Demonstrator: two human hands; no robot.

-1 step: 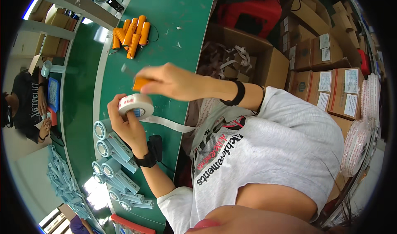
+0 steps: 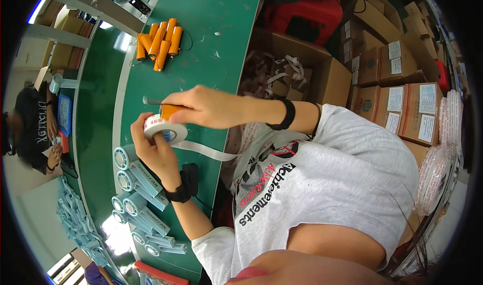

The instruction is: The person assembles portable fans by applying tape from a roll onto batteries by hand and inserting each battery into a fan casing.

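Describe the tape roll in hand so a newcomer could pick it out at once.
Start at the green table. Above it, the left hand grips the tape roll, a pale strip running from it. Unlike the heaped orange cylinders, it is a white ring.

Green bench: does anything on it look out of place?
Small pale scraps lie on the green bench beside the orange cylinders, looking like stray debris. A white strip trails from the tape roll past the edge.
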